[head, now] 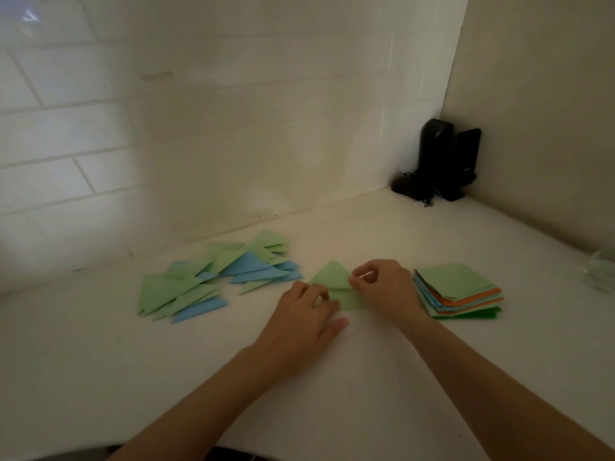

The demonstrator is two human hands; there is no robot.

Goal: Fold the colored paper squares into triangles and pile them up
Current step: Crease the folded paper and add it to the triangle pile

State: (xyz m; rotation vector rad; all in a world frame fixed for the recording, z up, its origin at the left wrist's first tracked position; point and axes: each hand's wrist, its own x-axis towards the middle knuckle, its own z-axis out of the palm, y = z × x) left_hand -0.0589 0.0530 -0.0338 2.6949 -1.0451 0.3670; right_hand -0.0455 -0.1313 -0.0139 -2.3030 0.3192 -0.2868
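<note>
A light green paper square (333, 277) lies partly folded on the white counter (100, 377), one corner lifted over into a triangle flap. My right hand (382, 287) pinches that flap's right corner between thumb and fingers. My left hand (306, 317) presses down on the sheet's lower left part, fingers curled on it. To the left lies a loose spread of folded green and blue triangles (213, 277). To the right sits a stack of unfolded squares (457, 291), green on top with orange and blue below.
Tiled wall runs along the back; a side wall closes the right. A black device with cables (439, 161) stands in the back right corner. A clear glass object (602, 267) sits at the right edge.
</note>
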